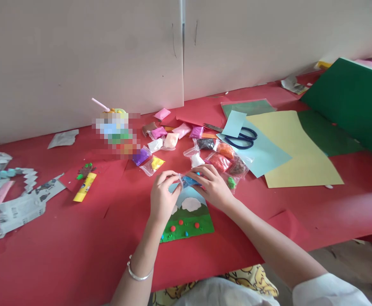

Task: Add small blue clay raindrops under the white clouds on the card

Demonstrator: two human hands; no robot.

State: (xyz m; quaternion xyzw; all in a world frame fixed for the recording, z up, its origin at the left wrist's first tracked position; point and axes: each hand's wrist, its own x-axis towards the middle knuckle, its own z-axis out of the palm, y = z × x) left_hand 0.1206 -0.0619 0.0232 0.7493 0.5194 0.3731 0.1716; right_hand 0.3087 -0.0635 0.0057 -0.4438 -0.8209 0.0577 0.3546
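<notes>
A small clear bag of blue clay (190,180) is between my two hands, above the top of a clay picture. My left hand (166,193) pinches the bag's left end. The fingers of my right hand (214,186) are closed on its right side. Below them lies the clay picture (188,220), with a green field, red and blue dots, white clouds and a light blue sky; my hands cover part of its upper edge. Just beyond my fingers sit a bag of white clay (197,160) and a bag of red clay (218,162).
More clay bags (172,140) are scattered behind. Dark-handled scissors (245,138) lie on light blue paper (268,157), beside a yellow sheet (303,157). A green board (351,102) leans at right. A glue stick (85,187) and newspaper scraps (20,212) are at left.
</notes>
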